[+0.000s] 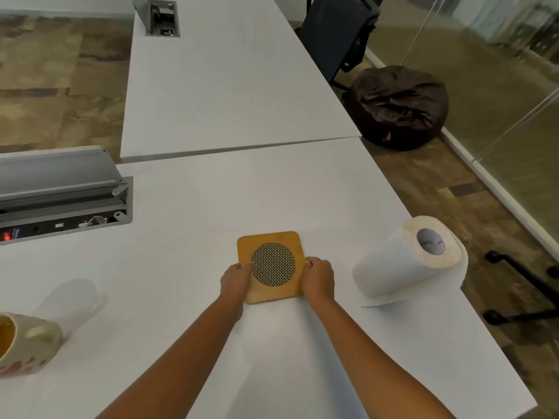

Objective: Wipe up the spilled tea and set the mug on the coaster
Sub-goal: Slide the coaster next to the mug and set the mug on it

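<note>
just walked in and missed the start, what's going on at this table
A person has both hands on a square wooden coaster in the middle of the white table: the left hand holds its left edge, the right hand its right edge. The mug stands apart at the far left, not on the coaster, with tea in it. A paper towel roll lies untouched to the right. No spill is clearly visible.

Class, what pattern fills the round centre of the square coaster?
A fine black-and-white woven crosshatch, set in the square tan wooden coaster; the head view shows it.
</note>
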`<state>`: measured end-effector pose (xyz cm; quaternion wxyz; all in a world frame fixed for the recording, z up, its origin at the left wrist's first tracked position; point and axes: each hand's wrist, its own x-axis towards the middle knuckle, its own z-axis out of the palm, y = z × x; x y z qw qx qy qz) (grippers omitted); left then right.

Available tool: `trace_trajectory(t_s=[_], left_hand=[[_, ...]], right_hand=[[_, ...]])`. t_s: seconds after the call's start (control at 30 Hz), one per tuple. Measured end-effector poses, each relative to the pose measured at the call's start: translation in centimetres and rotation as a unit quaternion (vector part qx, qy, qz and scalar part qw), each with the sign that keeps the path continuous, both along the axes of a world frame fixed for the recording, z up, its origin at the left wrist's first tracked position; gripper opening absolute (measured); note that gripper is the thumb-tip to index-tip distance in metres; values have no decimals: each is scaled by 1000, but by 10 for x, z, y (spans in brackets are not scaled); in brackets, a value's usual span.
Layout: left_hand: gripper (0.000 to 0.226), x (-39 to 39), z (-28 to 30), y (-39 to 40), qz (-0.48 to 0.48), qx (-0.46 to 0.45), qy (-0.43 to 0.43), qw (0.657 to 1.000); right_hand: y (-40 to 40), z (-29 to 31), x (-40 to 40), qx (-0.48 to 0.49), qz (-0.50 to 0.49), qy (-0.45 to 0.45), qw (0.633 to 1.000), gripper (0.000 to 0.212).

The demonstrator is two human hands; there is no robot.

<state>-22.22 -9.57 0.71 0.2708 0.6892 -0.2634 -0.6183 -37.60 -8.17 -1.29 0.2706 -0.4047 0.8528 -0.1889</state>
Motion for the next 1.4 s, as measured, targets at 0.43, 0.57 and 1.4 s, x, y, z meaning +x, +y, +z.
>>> trace_trajectory(t_s=[0.43,0.57,1.4], left_hand=[[37,98,23,38,89,-78,-48,992],[48,127,24,54,111,-89,-88,986],[62,208,-9,89,127,-77,-59,987]], right_hand=[[13,23,89,-80,72,-85,991,25],[27,24,119,-70,109,-88,988,25],[51,-3,200,-11,148,-27,989,37]])
